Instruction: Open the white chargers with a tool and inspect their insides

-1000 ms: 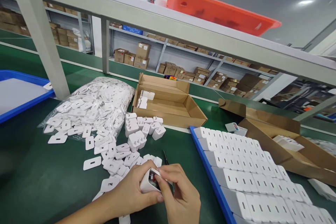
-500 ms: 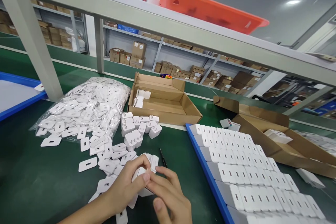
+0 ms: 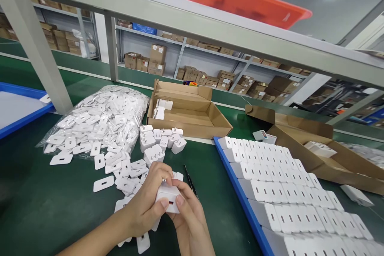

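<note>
Between my two hands is a white USB charger (image 3: 168, 196), its slotted end face turned up toward me. My left hand (image 3: 150, 202) grips its left side, thumb near the slot. On the right side, the thumb and fingers of my right hand (image 3: 190, 216) press against it. Loose white slotted cover plates (image 3: 103, 184) lie left of my hands, spilling from a clear plastic bag (image 3: 102, 116) full of them. Just beyond my hands stand several white chargers with prongs (image 3: 153, 154). A thin black tool (image 3: 190, 182) lies right of my fingers, partly hidden.
At right, a blue tray (image 3: 240, 200) holds rows of white chargers. An open cardboard box (image 3: 192, 122) stands behind, another cardboard box (image 3: 300, 152) at far right. A blue-rimmed tray (image 3: 24, 116) is at left. Overhead, a shelf beam (image 3: 192, 20) carries a red bin (image 3: 240, 2).
My right hand has turned and closed in, its thumb now on the charger's slotted face. The charger has been tilted so that face shows. The view has shifted slightly.
</note>
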The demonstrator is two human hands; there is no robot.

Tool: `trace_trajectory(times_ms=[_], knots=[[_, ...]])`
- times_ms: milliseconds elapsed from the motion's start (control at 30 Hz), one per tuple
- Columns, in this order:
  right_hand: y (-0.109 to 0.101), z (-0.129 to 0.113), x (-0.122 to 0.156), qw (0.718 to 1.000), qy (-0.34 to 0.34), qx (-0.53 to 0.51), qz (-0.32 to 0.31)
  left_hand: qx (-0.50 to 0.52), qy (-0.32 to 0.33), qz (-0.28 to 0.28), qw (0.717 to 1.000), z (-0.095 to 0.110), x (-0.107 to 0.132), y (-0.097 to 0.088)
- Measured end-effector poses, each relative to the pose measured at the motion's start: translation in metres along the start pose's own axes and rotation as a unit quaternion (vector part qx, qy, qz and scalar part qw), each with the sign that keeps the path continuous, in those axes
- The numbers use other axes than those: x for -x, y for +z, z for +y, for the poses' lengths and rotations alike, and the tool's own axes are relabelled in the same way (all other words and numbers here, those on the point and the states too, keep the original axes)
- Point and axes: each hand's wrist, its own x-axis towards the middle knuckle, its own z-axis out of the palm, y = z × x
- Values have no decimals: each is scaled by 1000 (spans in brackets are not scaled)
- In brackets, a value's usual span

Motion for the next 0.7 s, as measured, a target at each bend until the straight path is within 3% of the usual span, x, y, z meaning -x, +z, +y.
trace_trajectory(times_ms=[167,333,433,700], knots=[[-13,-3,-5,996,-58,53,51,54,-165,-19,985,5,-3,1],[-23,-1,-14,993,-88,71,32,220,-285,-48,932,5,-12,-3],[-22,-4,-18,992,-100,75,19,271,-312,-44,909,6,-16,-5],[-22,-3,-23,986,-133,100,8,285,-333,-17,899,-1,-12,-5]])
